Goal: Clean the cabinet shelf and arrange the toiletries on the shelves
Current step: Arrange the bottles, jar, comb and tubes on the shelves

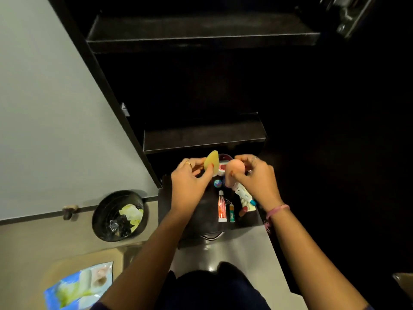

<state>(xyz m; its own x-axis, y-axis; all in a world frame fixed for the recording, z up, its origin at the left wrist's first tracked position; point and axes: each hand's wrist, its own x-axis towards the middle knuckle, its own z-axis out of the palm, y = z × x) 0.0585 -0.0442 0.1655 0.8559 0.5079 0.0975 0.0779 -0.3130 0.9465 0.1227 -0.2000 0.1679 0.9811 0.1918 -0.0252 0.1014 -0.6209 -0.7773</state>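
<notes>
My left hand pinches a yellow oval sponge above the low black shelf. My right hand grips a peach, egg-shaped sponge just beside it. Below the hands lie a red-and-white tube, a small green stick, a white tube, a comb and a small blue round item. A red-rimmed round container sits behind the sponges, partly hidden. Two dark shelves, the middle shelf and the upper shelf, show nothing on them.
A black waste bin with crumpled paper and wrappers stands on the floor at left. A blue-and-white packet lies at the lower left. The open cabinet door slants along the left. The cabinet's right side is in darkness.
</notes>
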